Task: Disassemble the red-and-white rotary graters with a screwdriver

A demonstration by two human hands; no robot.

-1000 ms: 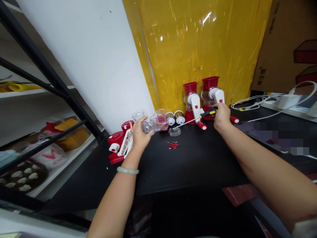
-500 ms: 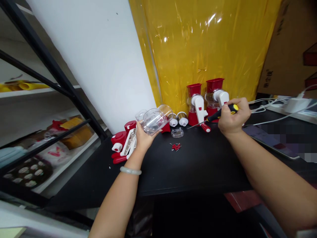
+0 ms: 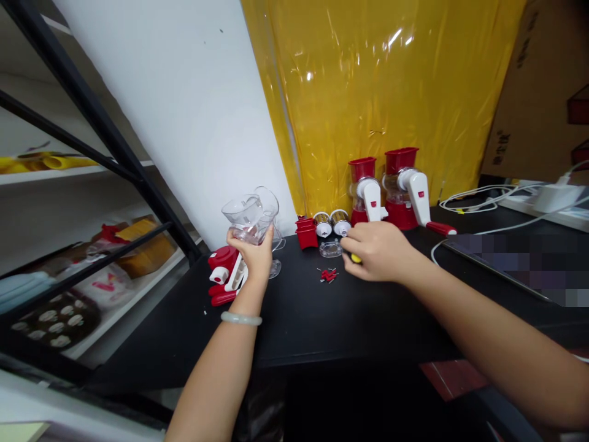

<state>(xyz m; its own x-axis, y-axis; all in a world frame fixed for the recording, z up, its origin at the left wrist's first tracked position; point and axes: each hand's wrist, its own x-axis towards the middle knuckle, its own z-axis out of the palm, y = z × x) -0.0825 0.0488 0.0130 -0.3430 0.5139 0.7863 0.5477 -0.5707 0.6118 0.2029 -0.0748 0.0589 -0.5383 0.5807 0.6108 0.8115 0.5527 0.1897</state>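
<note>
My left hand (image 3: 253,252) is closed around a clear plastic grater housing (image 3: 243,212), lifted above the left part of the black table and tilted. My right hand (image 3: 375,250) makes a fist around a screwdriver (image 3: 356,258); only a bit of its yellow handle shows, and the shaft is hidden. Just left of that fist lies a small pile of red and metal pieces (image 3: 328,275). A flat clear plastic part (image 3: 330,248) is behind the pile. Two grater drums (image 3: 323,224) stand at the back, beside stacked red hoppers (image 3: 306,233).
Two assembled red-and-white rotary graters (image 3: 405,190) stand at the back right. Red bases (image 3: 223,259) and white cranks with red handles (image 3: 225,297) lie at the left. A tablet-like device (image 3: 497,267), white cables (image 3: 464,196) and a black metal rack (image 3: 110,147) flank the workspace.
My right hand has moved left and down with the screwdriver, from near the assembled graters to beside the small red pieces. My left hand has turned the clear housing and shifted it left.
</note>
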